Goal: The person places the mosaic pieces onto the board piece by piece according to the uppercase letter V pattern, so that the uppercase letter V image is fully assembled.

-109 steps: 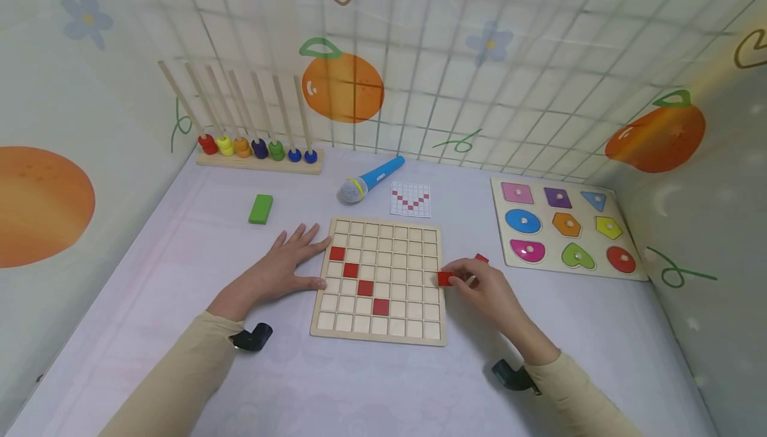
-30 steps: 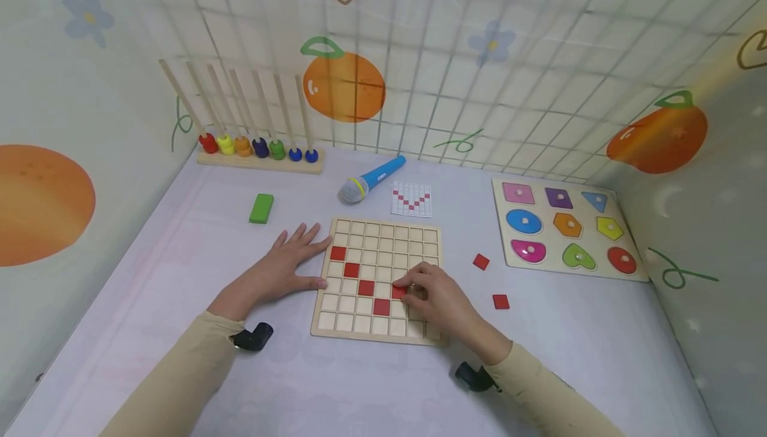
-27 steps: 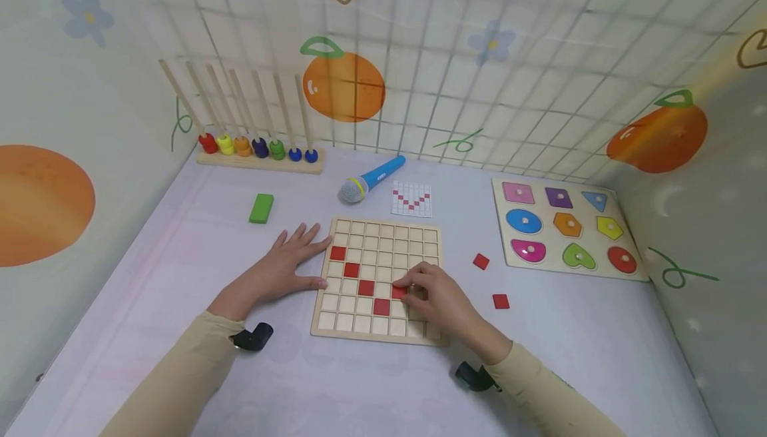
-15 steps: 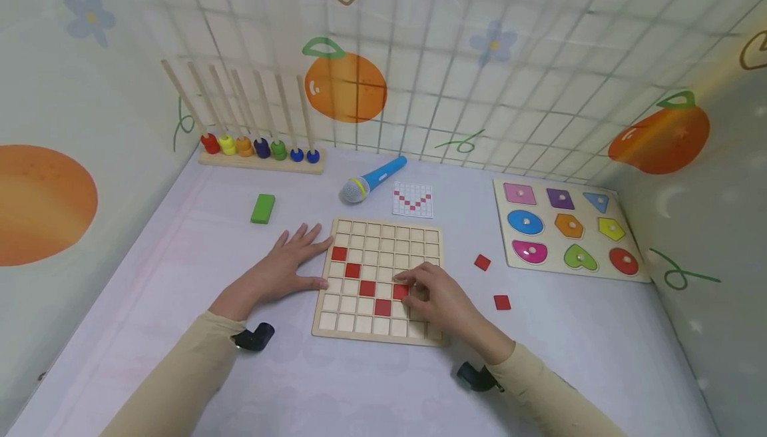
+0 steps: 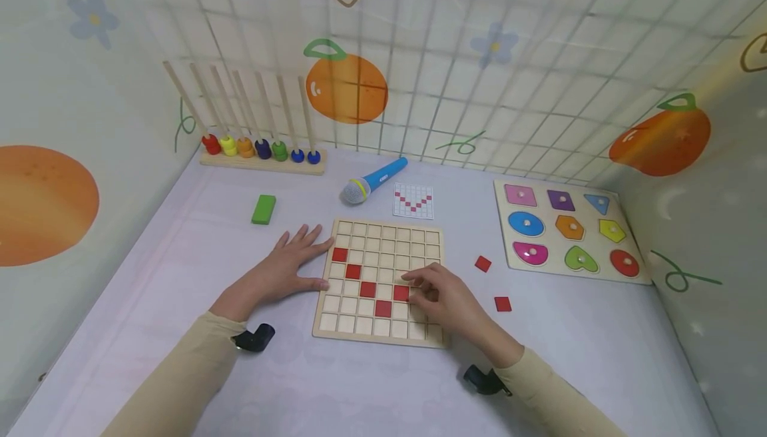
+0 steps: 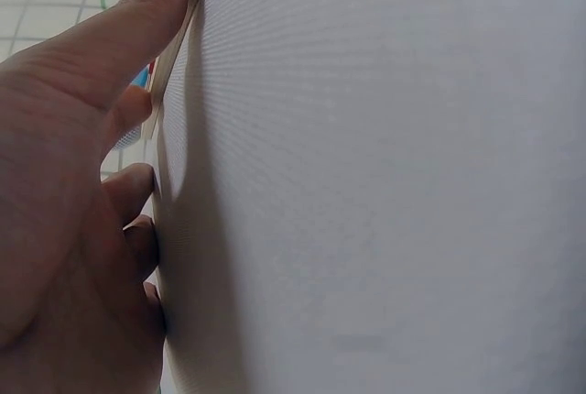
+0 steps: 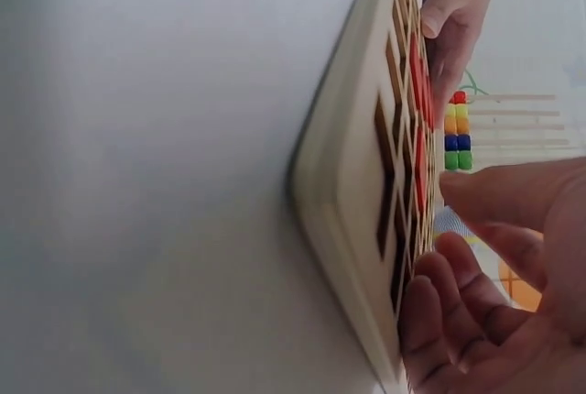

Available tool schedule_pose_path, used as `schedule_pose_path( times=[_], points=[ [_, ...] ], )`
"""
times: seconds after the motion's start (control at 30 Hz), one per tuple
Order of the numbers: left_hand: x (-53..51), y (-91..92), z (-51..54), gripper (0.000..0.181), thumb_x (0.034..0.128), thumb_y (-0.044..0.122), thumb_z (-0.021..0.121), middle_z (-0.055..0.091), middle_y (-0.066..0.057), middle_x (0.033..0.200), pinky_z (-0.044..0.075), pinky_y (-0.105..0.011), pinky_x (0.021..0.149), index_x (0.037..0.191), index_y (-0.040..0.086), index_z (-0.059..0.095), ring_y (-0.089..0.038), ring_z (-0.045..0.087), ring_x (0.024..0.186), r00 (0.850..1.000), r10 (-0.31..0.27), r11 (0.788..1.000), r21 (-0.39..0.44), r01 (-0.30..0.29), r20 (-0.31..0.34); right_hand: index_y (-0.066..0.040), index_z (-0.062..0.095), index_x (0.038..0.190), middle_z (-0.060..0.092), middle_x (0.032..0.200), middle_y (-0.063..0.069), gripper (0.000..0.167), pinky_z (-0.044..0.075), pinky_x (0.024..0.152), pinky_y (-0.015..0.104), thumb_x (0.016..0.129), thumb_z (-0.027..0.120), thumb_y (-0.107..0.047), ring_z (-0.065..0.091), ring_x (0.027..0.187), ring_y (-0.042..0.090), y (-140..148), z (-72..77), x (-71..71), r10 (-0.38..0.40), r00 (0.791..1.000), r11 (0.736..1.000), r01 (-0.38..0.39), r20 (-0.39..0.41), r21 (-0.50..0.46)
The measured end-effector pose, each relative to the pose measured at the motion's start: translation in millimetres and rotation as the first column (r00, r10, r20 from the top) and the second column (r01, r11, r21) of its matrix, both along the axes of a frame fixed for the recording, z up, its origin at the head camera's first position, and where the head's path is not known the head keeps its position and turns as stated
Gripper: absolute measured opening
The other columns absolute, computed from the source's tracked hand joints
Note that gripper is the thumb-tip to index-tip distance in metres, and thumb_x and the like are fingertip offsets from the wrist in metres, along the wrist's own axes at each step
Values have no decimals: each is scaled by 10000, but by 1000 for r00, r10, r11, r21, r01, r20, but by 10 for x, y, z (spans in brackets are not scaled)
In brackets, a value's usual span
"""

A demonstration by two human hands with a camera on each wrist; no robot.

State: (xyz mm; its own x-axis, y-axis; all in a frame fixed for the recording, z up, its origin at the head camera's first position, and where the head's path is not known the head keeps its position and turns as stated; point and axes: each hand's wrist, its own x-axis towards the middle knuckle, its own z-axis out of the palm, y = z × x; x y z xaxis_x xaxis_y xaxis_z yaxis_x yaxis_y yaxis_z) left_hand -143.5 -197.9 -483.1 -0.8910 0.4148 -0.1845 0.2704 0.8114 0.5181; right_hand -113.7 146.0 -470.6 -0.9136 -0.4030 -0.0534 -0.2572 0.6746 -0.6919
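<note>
A wooden grid board [image 5: 379, 342] lies on the table with several red square tiles in its cells, stepping down from the left. The rightmost red tile [image 5: 401, 293] sits in a cell one row above the lowest one. My right hand [image 5: 446, 297] hovers over the board's right side, thumb and forefinger apart beside that tile, holding nothing. My left hand [image 5: 281, 270] rests with spread fingers on the table, thumb and forefinger touching the board's left edge. In the left wrist view, the thumb [image 6: 119, 41] presses against the board's side.
Two loose red tiles, one [image 5: 483, 264] farther back and one [image 5: 503, 304] nearer, lie right of the board. Behind it are a pattern card [image 5: 413, 200] and a toy microphone [image 5: 374, 180]. A green block [image 5: 263, 210], bead rack [image 5: 263, 162] and shape puzzle [image 5: 572, 230] stand around.
My right hand brought a red tile from the board's right edge leftward into a cell, then let go and drew back slightly to the right. The left hand has stayed in place.
</note>
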Motion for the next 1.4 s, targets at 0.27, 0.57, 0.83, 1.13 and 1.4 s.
schedule_pose_path(
  times=[0.27,0.57,0.83,1.13,1.4],
  points=[
    [-1,-12,-3,914,851,541,775,145,-135,1694,-33,-563,1254,1593,196,368,-379,15,1560,1000,1,1000,-3,-1,-2,-249,734,1196,634,1032,-68,360,570,738,263,861,829,-158,582,868,122,152,50,2,-58,998,998,58,17,26],
    [-4,-23,-12,915,851,544,774,144,-134,1694,-32,-563,1254,1593,197,367,-378,18,1560,1000,1,1000,-4,-1,-2,-215,738,1199,633,975,-61,346,563,731,267,869,816,-141,582,869,125,401,69,1,-81,997,996,82,-19,42],
    [-8,-29,-23,919,852,561,763,134,-125,1697,-35,-559,1255,1598,211,356,-374,12,1561,1000,3,1000,-9,-3,-1,-177,745,1180,646,988,-36,321,574,754,308,872,799,-104,591,873,126,673,74,9,-69,994,994,76,-86,83],
    [-5,-14,-13,914,853,556,766,137,-124,1697,-28,-561,1255,1597,214,359,-375,15,1561,1000,3,1000,-11,-3,-2,-156,746,1180,645,990,-6,318,587,734,271,875,795,-79,604,880,157,1005,150,6,-100,990,982,115,-99,152],
    [-5,-7,-14,914,854,557,765,137,-125,1697,-27,-560,1256,1596,207,363,-375,20,1561,1000,-3,1000,-16,3,-6,-148,740,1196,646,1023,14,320,566,718,244,883,797,-113,597,893,172,1275,182,48,-148,988,971,152,-40,186]
  ],
)
